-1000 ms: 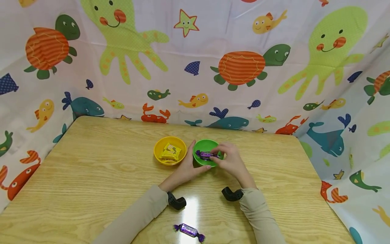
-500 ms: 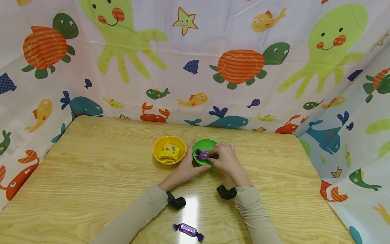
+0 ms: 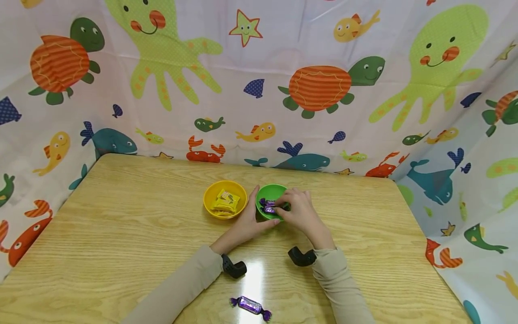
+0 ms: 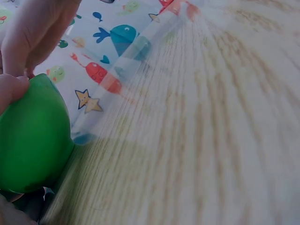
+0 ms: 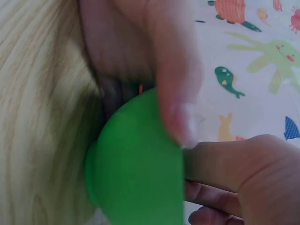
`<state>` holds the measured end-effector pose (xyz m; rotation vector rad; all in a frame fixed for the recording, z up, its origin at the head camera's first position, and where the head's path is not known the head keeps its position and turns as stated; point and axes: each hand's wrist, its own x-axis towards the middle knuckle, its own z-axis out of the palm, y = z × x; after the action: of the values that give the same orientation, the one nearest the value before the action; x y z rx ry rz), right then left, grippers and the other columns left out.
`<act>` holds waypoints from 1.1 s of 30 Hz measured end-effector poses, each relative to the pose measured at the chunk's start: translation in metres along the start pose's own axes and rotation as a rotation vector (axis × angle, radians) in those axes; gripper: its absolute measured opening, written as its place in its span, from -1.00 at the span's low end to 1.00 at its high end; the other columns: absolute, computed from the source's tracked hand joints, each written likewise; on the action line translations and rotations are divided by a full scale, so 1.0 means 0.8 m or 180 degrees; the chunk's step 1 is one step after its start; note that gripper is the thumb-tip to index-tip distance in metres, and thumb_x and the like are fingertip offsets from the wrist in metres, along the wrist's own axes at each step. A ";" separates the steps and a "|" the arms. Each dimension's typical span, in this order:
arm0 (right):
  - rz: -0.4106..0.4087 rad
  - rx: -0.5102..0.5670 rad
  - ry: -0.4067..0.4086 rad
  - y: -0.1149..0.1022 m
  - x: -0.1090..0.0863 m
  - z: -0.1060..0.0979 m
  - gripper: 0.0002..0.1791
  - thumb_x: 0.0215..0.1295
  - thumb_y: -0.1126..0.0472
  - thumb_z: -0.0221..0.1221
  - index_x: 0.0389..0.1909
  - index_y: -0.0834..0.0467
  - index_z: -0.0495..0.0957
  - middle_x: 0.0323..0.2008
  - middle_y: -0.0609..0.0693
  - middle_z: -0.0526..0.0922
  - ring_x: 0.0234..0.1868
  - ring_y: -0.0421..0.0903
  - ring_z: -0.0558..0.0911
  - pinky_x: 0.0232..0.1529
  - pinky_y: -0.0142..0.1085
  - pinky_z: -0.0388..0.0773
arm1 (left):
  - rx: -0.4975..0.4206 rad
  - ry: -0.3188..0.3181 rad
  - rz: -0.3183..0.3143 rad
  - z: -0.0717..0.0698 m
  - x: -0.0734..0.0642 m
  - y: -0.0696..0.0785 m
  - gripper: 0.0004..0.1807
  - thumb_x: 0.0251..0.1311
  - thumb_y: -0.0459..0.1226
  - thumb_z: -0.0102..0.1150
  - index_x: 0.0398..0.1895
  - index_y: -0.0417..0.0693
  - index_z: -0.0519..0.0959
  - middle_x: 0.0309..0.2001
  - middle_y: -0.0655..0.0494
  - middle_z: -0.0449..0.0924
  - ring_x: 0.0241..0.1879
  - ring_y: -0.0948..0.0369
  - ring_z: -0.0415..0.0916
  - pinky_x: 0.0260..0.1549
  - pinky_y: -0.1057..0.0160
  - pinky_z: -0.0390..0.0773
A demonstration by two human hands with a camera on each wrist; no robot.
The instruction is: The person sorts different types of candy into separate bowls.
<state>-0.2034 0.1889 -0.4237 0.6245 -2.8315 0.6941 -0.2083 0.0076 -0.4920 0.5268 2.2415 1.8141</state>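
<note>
In the head view my left hand (image 3: 245, 223) holds a small green bowl (image 3: 272, 189) from its left and near side, with the thumb along the near rim. The right wrist view shows that thumb over the side of the green bowl (image 5: 140, 164). My right hand (image 3: 301, 216) reaches into the bowl from the right and pinches a purple twist-wrapped candy (image 3: 269, 209). Another purple-wrapped candy (image 3: 269, 203) lies behind it in the bowl. The fingers partly cover both candies. In the left wrist view the bowl's outside (image 4: 35, 136) hides the contents.
A yellow bowl (image 3: 209, 204) with yellow-wrapped sweets (image 3: 225, 201) stands just left of the green one. One more purple-wrapped candy (image 3: 250, 305) lies on the wooden table (image 3: 133, 234) near the front. A patterned curtain (image 3: 226, 90) hangs behind and at both sides.
My right hand has moved slightly left and deeper into the green bowl with the candy, then stayed nearly still. Two purple candies now show separately there. My left hand has kept its place.
</note>
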 end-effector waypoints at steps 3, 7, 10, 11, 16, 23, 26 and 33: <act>-0.0091 0.0092 0.0049 -0.008 -0.001 -0.003 -0.90 0.08 0.27 0.46 -0.35 0.13 0.78 -0.33 -0.05 0.68 -0.17 -0.02 0.52 -0.20 -0.10 0.15 | -0.0033 -0.0017 0.0060 -0.001 0.000 -0.003 0.22 0.16 -0.06 0.40 0.60 0.02 -0.34 0.56 -0.12 -0.15 0.51 0.06 -0.07 0.45 -0.04 -0.04; -0.0308 0.0328 0.0078 -0.023 -0.005 -0.011 -0.90 0.08 0.30 0.45 -0.35 0.13 0.77 -0.34 -0.07 0.68 -0.17 -0.03 0.53 -0.18 -0.06 0.15 | -0.0033 -0.0072 0.0150 -0.003 -0.001 -0.005 0.24 0.16 -0.01 0.40 0.60 0.00 -0.36 0.55 -0.14 -0.12 0.51 0.04 -0.07 0.45 -0.05 -0.05; -0.0485 0.0567 0.0062 -0.038 -0.011 -0.020 -0.89 0.08 0.30 0.45 -0.35 0.15 0.76 -0.35 -0.10 0.70 -0.18 -0.06 0.53 -0.12 -0.01 0.16 | -0.0033 -0.0123 0.0194 -0.004 -0.002 -0.006 0.29 0.11 0.16 0.36 0.60 0.01 -0.37 0.56 -0.13 -0.16 0.51 0.04 -0.09 0.45 -0.04 -0.06; -0.0534 0.0648 0.0051 -0.044 -0.013 -0.023 -0.89 0.08 0.30 0.46 -0.35 0.14 0.76 -0.35 -0.10 0.70 -0.18 -0.08 0.53 -0.11 0.00 0.16 | -0.0052 -0.0134 0.0214 -0.004 -0.002 -0.006 0.33 0.06 0.24 0.34 0.60 0.00 -0.37 0.56 -0.13 -0.18 0.51 0.04 -0.09 0.45 -0.04 -0.06; -0.0753 0.0895 0.0042 -0.069 -0.025 -0.034 -0.86 0.10 0.32 0.44 -0.30 0.13 0.75 -0.31 -0.10 0.71 -0.22 -0.12 0.52 -0.09 -0.03 0.20 | -0.0137 -0.0168 0.0298 -0.007 -0.002 -0.006 0.42 -0.05 0.41 0.25 0.59 -0.06 -0.39 0.58 -0.13 -0.29 0.52 0.04 -0.18 0.44 -0.11 -0.10; -0.1143 0.1227 0.0091 -0.086 -0.052 -0.027 -0.80 0.07 0.32 0.45 -0.26 0.13 0.72 -0.33 -0.14 0.70 -0.31 -0.21 0.53 -0.26 -0.28 0.47 | 0.0042 -0.0120 0.0367 -0.006 0.001 -0.009 0.20 0.09 -0.21 0.32 0.59 -0.12 -0.36 0.58 -0.17 -0.30 0.53 0.01 -0.24 0.44 -0.14 -0.15; -0.1243 0.1319 -0.0035 -0.088 -0.070 -0.017 -0.79 0.10 0.29 0.44 -0.22 0.08 0.70 -0.29 -0.14 0.70 -0.29 -0.25 0.51 -0.21 -0.31 0.45 | 0.0050 -0.0071 0.0262 -0.005 0.000 -0.007 0.23 0.10 -0.19 0.40 0.59 -0.07 -0.34 0.58 -0.14 -0.27 0.53 0.01 -0.22 0.44 -0.15 -0.14; -0.1354 0.1609 -0.0584 -0.082 -0.111 0.021 -0.77 0.17 0.12 0.42 -0.17 0.02 0.67 -0.24 -0.19 0.68 -0.20 -0.25 0.57 -0.10 -0.37 0.48 | 0.0140 0.0045 0.0039 -0.001 -0.003 0.002 0.28 0.09 0.07 0.42 0.61 0.04 -0.33 0.59 -0.02 -0.28 0.53 0.05 -0.21 0.44 -0.14 -0.10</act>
<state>-0.0964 0.1600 -0.4341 1.3775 -2.5273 1.3236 -0.2061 0.0062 -0.4902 0.5384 2.2971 1.7833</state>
